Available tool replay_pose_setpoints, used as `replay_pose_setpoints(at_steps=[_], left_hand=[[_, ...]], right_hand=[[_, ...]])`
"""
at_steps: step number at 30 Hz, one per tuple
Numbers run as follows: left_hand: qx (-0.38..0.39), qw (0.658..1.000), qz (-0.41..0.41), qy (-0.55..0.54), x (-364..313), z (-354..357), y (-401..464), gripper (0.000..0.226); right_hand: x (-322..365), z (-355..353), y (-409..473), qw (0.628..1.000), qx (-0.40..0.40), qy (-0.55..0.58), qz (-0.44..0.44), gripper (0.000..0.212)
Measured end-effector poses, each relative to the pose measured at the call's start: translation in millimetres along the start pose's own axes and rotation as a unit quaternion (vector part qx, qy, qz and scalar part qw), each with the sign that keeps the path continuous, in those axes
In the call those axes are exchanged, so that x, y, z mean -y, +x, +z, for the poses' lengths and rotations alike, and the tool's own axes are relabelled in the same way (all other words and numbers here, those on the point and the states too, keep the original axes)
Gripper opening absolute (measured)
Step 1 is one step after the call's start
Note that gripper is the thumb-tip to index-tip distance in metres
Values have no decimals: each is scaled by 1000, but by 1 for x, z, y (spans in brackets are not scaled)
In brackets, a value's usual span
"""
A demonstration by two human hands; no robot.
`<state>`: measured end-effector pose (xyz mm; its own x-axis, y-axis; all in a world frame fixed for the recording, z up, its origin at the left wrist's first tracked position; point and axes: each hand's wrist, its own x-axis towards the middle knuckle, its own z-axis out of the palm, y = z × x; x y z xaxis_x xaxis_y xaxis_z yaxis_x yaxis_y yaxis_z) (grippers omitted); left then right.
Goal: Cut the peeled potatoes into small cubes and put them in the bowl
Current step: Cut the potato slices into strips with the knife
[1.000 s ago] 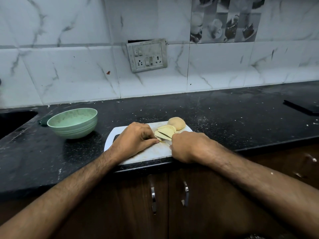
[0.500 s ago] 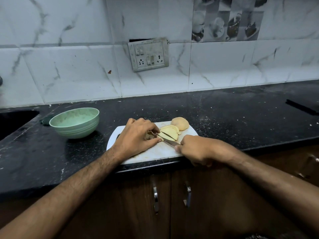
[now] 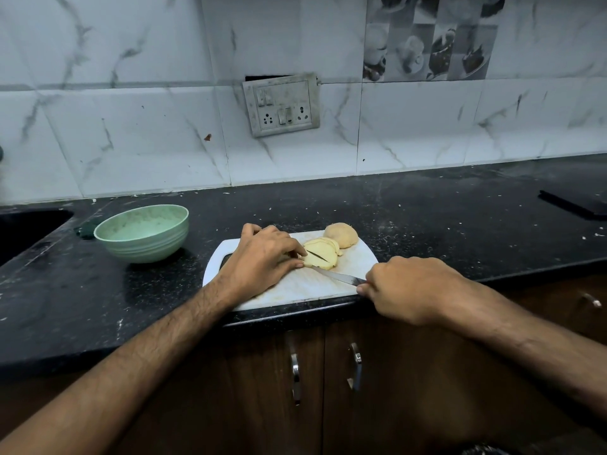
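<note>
A white cutting board (image 3: 295, 289) lies at the counter's front edge. On it sits a stack of pale yellow potato slices (image 3: 323, 254), and behind them a whole peeled potato (image 3: 342, 234). My left hand (image 3: 262, 261) presses its fingertips on the left side of the slices. My right hand (image 3: 410, 287) grips the handle of a knife (image 3: 338, 275), whose blade runs left along the board and under the near edge of the slices. A light green bowl (image 3: 144, 233) stands to the left of the board; I see no potato in it.
The black speckled counter (image 3: 427, 224) is dusted with crumbs. A sink recess (image 3: 26, 228) is at the far left, a dark flat object (image 3: 578, 205) at the far right. Cabinet doors with metal handles (image 3: 295, 372) are below. A tiled wall with a switch plate (image 3: 282, 105) stands behind.
My right hand has drawn back to the right and toward the counter edge, pulling the knife blade out through the slices. My left hand stays on the potato slices.
</note>
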<state>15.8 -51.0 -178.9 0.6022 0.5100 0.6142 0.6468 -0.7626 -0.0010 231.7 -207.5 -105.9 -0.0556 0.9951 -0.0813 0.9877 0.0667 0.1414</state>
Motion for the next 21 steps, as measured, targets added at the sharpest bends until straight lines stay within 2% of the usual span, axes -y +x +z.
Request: replay_pose_setpoints(at_steps=[7, 13, 17, 21], left_hand=[[12, 1000, 9, -22, -2, -7, 1, 21], [6, 998, 5, -68, 0, -15, -8, 17], [9, 995, -7, -104, 1, -11, -16, 10], [1, 989, 6, -149, 7, -8, -20, 13]], right_hand=[[2, 7, 2, 1000, -17, 17, 5, 40], [-3, 12, 10, 997, -4, 78, 14, 35], [1, 10, 7, 996, -31, 83, 7, 35], [6, 7, 3, 997, -30, 66, -4, 35]])
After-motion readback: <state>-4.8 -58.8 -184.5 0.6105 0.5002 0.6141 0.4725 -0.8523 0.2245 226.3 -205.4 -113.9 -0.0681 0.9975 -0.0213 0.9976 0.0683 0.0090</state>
